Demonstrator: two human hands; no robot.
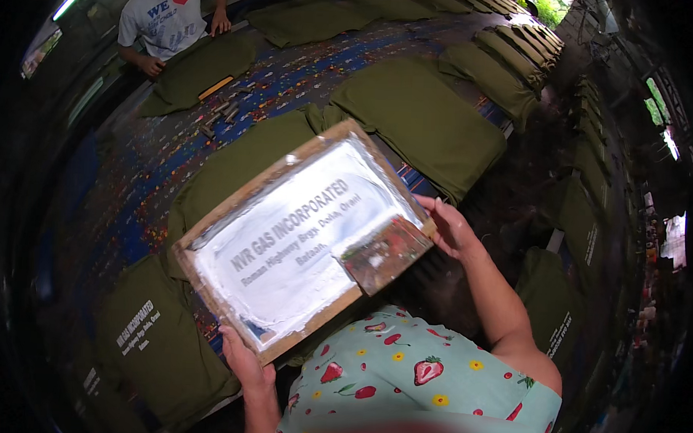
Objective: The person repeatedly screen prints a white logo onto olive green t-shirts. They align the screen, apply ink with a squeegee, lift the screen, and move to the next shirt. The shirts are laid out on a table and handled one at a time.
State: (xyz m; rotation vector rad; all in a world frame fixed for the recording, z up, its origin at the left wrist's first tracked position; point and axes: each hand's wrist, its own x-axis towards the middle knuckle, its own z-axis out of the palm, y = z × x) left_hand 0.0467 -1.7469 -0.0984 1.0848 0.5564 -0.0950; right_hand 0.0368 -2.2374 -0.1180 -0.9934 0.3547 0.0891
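My left hand (247, 360) grips the lower-left corner of a wooden-framed printing screen (300, 245), and my right hand (447, 224) grips its right corner. The screen is tilted, with white ink over its mesh and grey lettering showing through. A paint-stained panel (383, 252) covers part of its lower-right corner. Behind it lies an olive-green shirt (234, 159), partly hidden by the screen. Left of my left hand is another green shirt (166, 363) with white printing.
A long speckled blue table (126, 193) carries rows of green shirts (411, 123). Across it stands a co-worker (166, 23) in a white tee, near a yellow strip (215, 87) and small dark metal pieces (224, 109). Another row of shirts (583, 217) runs along the right, beyond a dark aisle.
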